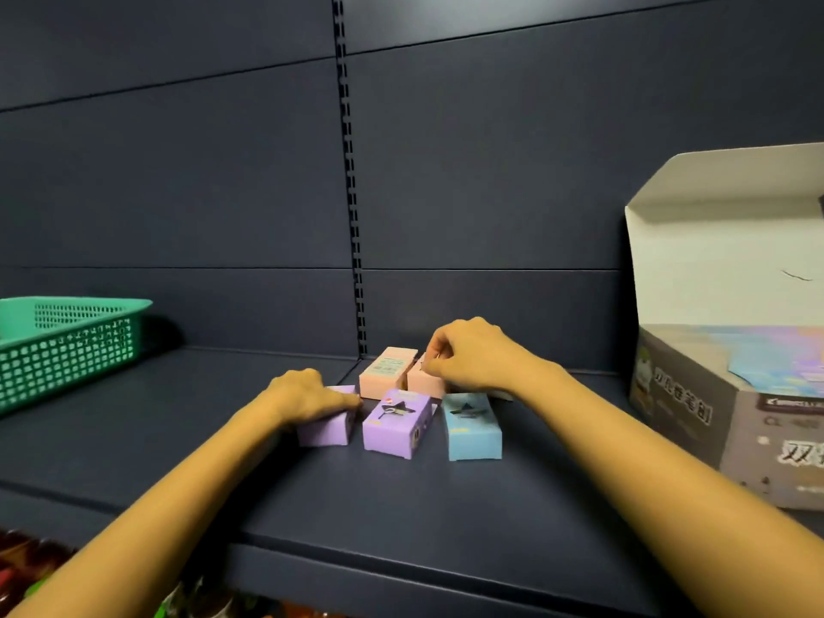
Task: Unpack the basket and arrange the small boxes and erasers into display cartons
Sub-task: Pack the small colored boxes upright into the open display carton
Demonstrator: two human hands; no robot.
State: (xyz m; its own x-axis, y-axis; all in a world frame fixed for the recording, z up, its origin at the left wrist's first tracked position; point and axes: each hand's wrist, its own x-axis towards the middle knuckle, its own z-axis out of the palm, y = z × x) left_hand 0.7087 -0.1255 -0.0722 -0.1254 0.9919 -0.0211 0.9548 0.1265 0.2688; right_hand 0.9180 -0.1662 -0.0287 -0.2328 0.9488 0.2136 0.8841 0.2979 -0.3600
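Several small boxes lie on the dark shelf (401,497). My left hand (307,396) grips a purple box (327,428) from above. Beside it lie a second purple box (394,423) and a light blue box (472,425). Behind them sit a pink box (385,372) and another pink box (423,381), which my right hand (468,354) pinches at its top with curled fingers. The green mesh basket (67,350) stands at the far left. An open display carton (731,394) with its lid raised stands at the right.
The dark back wall with a slotted upright (352,216) rises right behind the boxes. Coloured goods (26,568) show on a lower level at the bottom left. The shelf's front edge runs across the bottom of the view.
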